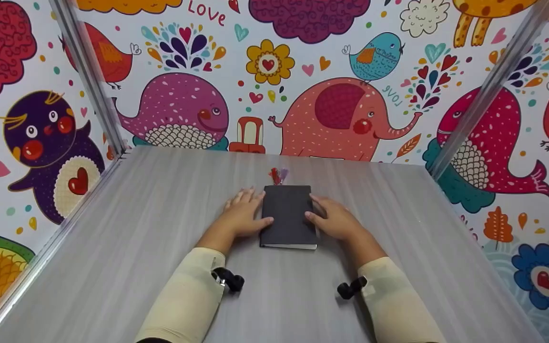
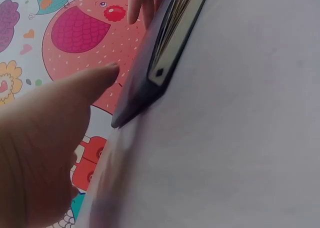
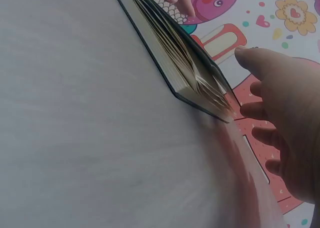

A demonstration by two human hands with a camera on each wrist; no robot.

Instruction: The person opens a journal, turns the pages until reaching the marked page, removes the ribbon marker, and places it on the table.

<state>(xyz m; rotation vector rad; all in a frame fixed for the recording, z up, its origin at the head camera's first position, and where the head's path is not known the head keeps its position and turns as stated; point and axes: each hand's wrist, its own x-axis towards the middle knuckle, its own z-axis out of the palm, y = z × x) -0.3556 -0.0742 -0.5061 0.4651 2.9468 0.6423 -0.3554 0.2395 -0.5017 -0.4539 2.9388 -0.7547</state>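
A black hardcover book [image 1: 288, 216] lies closed on the grey table [image 1: 160, 219]. Red and purple tassels [image 1: 278, 176] stick out past its far edge. My left hand [image 1: 242, 213] is at the book's left side, thumb tip over the cover's edge, fingers spread beside it. On the other side my right hand [image 1: 336, 216] has its thumb and fingertips right at the right edge, fingers relaxed. In the right wrist view the book's pages [image 3: 175, 63] look fanned apart under the cover, close to my right hand [image 3: 285, 103]. The left wrist view shows my left thumb [image 2: 95, 83] near a book corner.
Cartoon-printed panels [image 1: 265, 119] stand along the back and both sides of the table. Metal corner posts [image 1: 88, 76] rise at the back corners. Cream sleeves [image 1: 184, 295] cover both forearms, with a black wrist camera mount [image 1: 229, 279] on the inner side of each.
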